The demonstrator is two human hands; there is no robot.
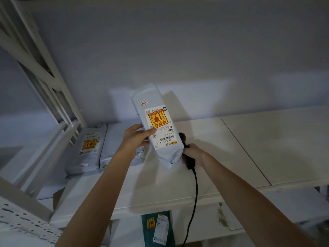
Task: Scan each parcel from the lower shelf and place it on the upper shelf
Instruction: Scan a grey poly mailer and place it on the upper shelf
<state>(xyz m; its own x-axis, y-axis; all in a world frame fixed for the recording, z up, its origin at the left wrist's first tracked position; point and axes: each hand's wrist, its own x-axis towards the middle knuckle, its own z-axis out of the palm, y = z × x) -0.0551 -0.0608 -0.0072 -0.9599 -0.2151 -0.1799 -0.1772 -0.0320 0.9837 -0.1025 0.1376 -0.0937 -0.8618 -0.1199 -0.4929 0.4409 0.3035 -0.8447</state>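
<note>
Gripping grey parcel point(156, 129) at its left edge: left hand point(135, 138), thumb across front. Parcel held above upper shelf point(231, 148), long axis near upright, top tilted left, label upside down, barcode low. Right hand point(193, 154) curled round black scanner point(184, 139), partly hidden behind parcel; cable point(195, 196) hanging down. Two grey parcels point(89, 147) flat on shelf, left. Teal parcel point(156, 229) below, on lower shelf.
</note>
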